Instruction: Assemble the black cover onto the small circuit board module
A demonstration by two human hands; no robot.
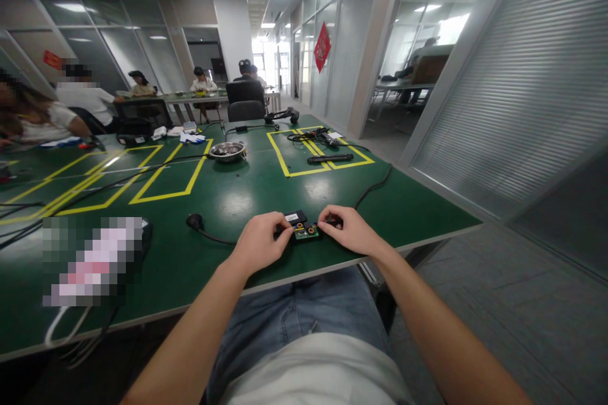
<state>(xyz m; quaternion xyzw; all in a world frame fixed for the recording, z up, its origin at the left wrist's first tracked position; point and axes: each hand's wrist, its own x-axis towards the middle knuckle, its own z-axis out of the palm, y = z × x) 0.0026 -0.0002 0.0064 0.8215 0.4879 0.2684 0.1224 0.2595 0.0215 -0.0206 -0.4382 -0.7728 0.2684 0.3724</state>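
A small green circuit board (pixel 306 235) with copper-coloured coils lies low over the near edge of the table, between my hands. My left hand (pixel 261 242) pinches its left end between thumb and fingers. At the other end, the thumb and forefinger of my right hand (pixel 350 229) close on the board's right side, partly hiding the contact. Just behind the board is a black plastic casing (pixel 295 216) with a white label. A black cord with a plug (pixel 194 222) runs in from the left, and another black cord (pixel 374 187) leads away behind my right hand.
A metal bowl (pixel 228 152) stands farther back on the green table (pixel 256 193). Yellow tape marks (pixel 286 164) frame a black bar (pixel 330 158) and tangled cables (pixel 313 135). At left lies a blurred-out pale object (pixel 97 259). Several people sit in the background.
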